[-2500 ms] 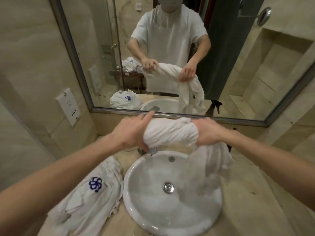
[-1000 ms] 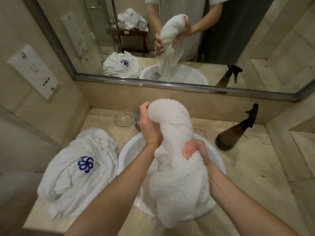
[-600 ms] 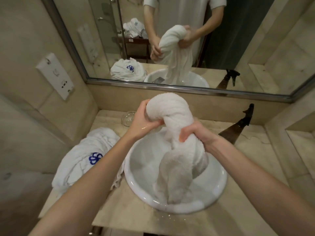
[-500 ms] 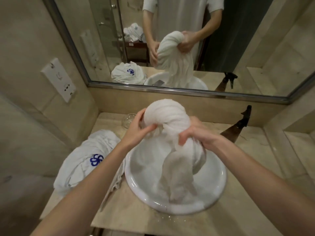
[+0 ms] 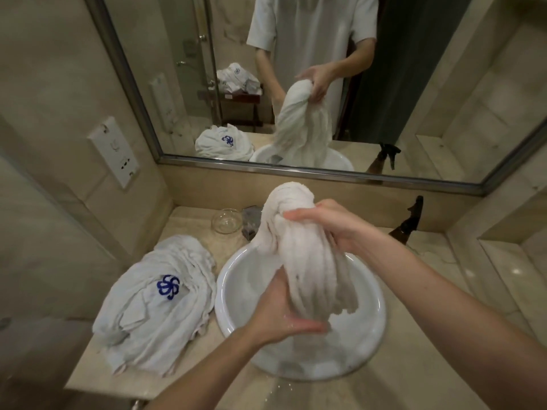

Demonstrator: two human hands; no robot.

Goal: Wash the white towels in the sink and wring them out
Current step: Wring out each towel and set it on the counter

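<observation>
— Right hand (image 5: 328,223) clamped round the top of the twisted towel (image 5: 305,261), left hand (image 5: 284,318) gripping low. Why there?
— Held above the sink (image 5: 233,279) for drips; other towels (image 5: 159,303) left of the sink.

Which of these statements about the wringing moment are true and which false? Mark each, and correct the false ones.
1. Both hands grip the twisted towel above the sink. True.
2. The left hand holds the towel's top end. False: it grips low; the right hand grips the top.
3. A towel with a blue logo lies in the sink. False: it lies on the counter, left of the sink.
4. A glass bowl sits behind the sink. True.
</observation>
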